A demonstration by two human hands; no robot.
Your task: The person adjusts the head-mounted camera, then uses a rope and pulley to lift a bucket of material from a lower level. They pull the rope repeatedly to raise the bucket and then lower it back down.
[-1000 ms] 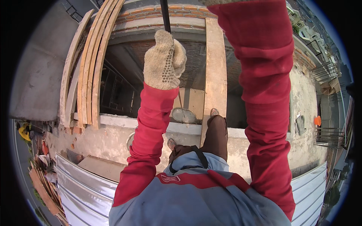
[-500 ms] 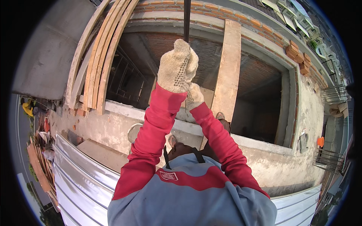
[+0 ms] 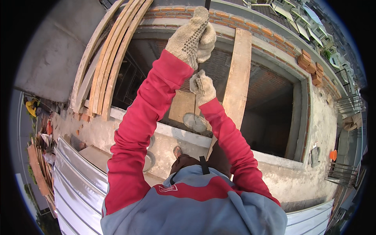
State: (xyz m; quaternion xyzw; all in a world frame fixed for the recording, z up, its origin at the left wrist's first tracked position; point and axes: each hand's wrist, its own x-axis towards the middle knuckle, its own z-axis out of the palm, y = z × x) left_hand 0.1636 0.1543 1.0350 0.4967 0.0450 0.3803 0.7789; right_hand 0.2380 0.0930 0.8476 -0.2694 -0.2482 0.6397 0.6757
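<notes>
Both my hands wear cream knitted work gloves with dark grip dots. My left hand (image 3: 192,37) is raised high and closed round a dark rope (image 3: 207,4), which runs up past the top edge. Lower and nearer me, my right hand (image 3: 203,87) is closed on the same line, below the left. From under it a thin dark line drops to a round bucket (image 3: 195,122) with grey stuff in it. The bucket hangs in the opening below my hands. Its height above the surface beneath is hard to tell.
A plank (image 3: 239,70) spans the wall opening, with a deep dark room (image 3: 270,121) to its right. Long timbers (image 3: 113,58) lean at left. Round containers (image 3: 149,161) stand by my foot (image 3: 177,151). Bricks (image 3: 309,62) are stacked far right; metal sheeting (image 3: 78,176) lies near left.
My left hand has moved up and slightly right. The right hand has risen a little and come out from behind it. The bucket now shows below my hands; it was hidden before.
</notes>
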